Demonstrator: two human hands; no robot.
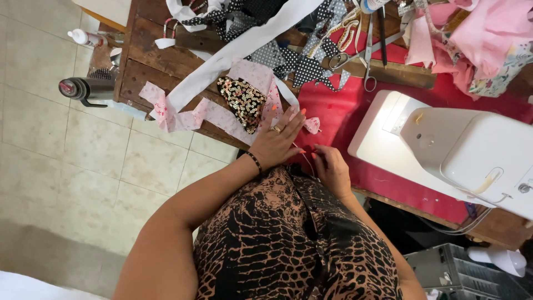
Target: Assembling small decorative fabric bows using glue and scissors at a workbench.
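Garment: sleeveless top — black and tan animal-skin print
Left hand: gold ring, orange-painted nails
Left wrist: thin black beaded bracelet
Right hand: no jewellery — orange-painted nails

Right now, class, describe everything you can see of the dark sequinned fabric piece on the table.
The dark sequinned fabric piece is roughly triangular, black and covered in shiny gold and silver discs. It lies flat on pale pink printed cloth near the wooden table's front edge. A white fabric strip passes just above it; the left hand rests beside it.

Left hand presses pink fabric; right hand pinches thread beside the sewing machine.
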